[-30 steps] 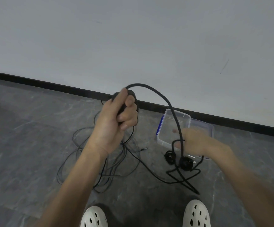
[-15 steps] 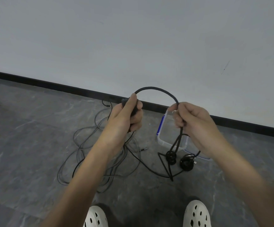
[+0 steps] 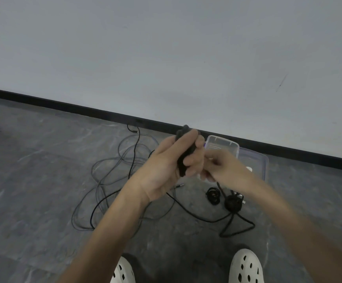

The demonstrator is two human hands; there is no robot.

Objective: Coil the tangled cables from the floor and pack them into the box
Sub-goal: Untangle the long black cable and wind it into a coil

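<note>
I am gripping the coiled black cable (image 3: pixel 182 163) in my left hand (image 3: pixel 166 170), while my blurred right hand (image 3: pixel 223 168) is hovering just beside it, though I cannot tell its grasp.

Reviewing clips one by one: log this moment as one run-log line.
step: coiling | left hand: grips black cable coil | right hand: at coil, blurred | box: open, on floor | thin cables: tangled on floor

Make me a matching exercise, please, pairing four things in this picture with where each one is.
Things: 1 black cable bundle; 2 clear box; 3 loose cable tangle; 4 white shoes.
Places: A bottom edge of the view; B gripped in the left hand; C spread on the floor; D next to the black baseboard.
Pairs: 1-B, 2-D, 3-C, 4-A.
</note>
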